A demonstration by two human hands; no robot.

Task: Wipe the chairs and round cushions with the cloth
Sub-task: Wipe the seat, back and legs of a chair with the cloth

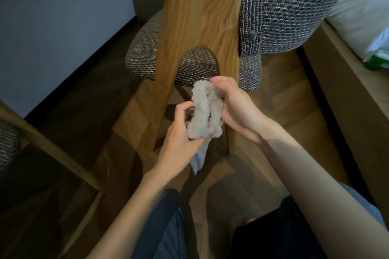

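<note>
Wooden floor (284, 101) below; hands (179, 139) (237, 107) grip cloth (205, 109), lengthwise toward chair (200, 27).

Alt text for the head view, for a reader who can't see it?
The left hand and right hand grip a bunched grey cloth in front of a wooden chair seen from behind. A tweed round cushion lies on its seat.

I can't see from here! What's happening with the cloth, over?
Bunched cloth gripped by left hand and right hand. Just ahead, wooden chair. Nothing blocking.
</note>
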